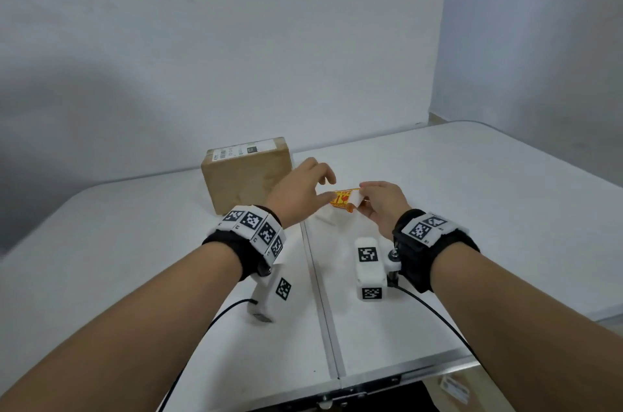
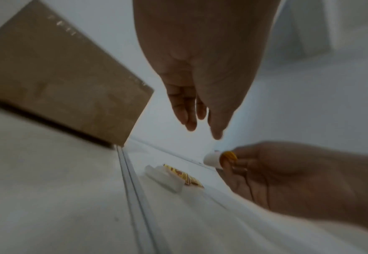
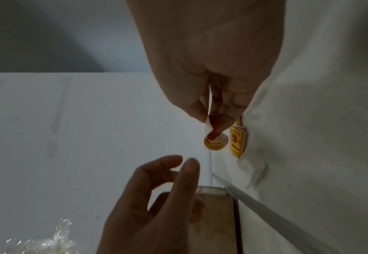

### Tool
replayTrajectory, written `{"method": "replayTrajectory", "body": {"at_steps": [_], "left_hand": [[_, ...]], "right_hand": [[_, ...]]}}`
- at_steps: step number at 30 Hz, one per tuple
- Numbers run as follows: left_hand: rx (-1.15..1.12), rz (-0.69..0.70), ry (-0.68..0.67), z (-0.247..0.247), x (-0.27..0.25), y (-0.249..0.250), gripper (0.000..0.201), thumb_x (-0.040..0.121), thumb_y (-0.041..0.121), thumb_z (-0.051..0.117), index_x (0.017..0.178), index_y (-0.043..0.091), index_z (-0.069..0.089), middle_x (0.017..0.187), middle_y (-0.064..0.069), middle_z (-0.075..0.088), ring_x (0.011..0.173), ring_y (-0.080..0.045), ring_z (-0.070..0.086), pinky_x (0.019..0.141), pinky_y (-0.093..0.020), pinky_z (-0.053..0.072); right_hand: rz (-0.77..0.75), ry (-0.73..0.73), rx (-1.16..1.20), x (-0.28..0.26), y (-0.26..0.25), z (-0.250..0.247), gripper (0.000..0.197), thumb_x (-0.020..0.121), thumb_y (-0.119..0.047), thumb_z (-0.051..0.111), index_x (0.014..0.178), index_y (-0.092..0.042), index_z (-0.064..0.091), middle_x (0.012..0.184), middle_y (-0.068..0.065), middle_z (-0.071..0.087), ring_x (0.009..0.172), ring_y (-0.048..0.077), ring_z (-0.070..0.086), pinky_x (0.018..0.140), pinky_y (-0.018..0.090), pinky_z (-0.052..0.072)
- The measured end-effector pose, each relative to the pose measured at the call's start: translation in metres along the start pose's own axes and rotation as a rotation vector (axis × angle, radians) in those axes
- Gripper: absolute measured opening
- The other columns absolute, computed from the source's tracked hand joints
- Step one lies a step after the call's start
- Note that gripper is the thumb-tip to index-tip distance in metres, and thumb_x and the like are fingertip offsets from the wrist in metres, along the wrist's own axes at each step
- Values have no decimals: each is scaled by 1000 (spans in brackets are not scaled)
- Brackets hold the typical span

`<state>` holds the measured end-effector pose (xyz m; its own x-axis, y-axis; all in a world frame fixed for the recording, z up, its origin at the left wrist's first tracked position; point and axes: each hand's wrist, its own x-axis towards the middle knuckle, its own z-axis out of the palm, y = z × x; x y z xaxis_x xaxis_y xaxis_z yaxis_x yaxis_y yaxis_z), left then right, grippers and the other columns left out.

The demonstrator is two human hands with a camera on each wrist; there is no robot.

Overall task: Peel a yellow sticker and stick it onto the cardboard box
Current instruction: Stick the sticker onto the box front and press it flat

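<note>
Both forearms extended forward, wrists banded, hands close together but apart. Left hand (image 1: pixel 301 188) raised, palm down, fingers (image 2: pixel 189 118) loosely extended, thumb apart, holding nothing. Right hand (image 1: pixel 382 200) with thumb and fingers (image 3: pixel 219 120) pinched together on small sticker (image 3: pixel 214 143) with white backing; remaining digits curled under.

A white counter (image 1: pixel 472 209) with a centre seam carries a cardboard box (image 1: pixel 247 175), yellow stickers (image 2: pixel 184 175) and white backing paper (image 2: pixel 163 178)
</note>
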<state>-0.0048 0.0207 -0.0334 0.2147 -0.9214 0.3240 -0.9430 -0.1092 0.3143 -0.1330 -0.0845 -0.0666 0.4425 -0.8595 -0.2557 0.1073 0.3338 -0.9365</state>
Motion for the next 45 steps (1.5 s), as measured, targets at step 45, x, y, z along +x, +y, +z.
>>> {"method": "replayTrajectory", "body": {"at_steps": [45], "left_hand": [[-830,-678,178,-68,-64,-78,23,86,18,67,106,11,59,85,-2,57,66,-12,52,60,-20,45]], "right_hand": [[-627,-316,-681,-16,-13,123,8,81,-11,68,88,-10,71,78,4,65,72,13,62,68,17,50]]}}
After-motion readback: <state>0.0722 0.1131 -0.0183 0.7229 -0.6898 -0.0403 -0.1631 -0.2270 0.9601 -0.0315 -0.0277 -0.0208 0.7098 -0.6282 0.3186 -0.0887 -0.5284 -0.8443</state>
